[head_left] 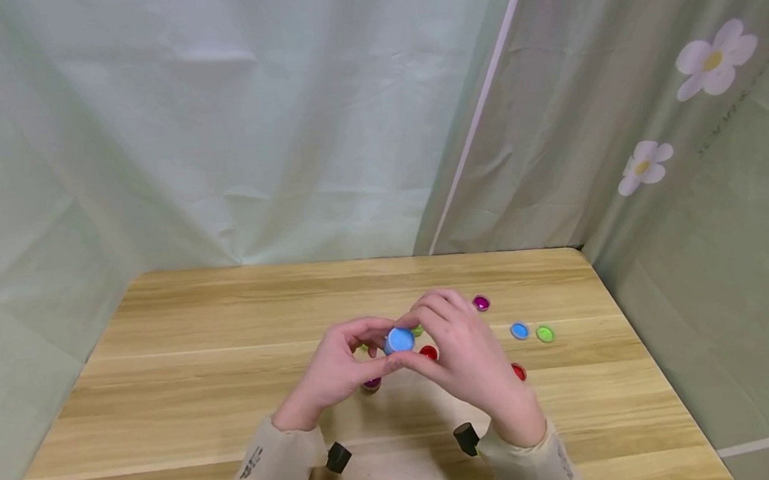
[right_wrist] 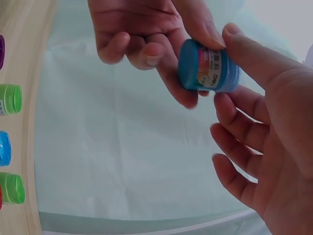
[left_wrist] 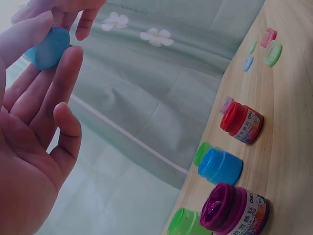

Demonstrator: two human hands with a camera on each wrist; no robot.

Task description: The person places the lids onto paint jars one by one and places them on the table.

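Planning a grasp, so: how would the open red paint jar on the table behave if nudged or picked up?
The red paint jar looks squat with a flat base, so it would probably slide rather than tip. Its smooth plastic may be a little slippery. It stands uncapped, so tilting it could spill paint; on its side it would likely roll.
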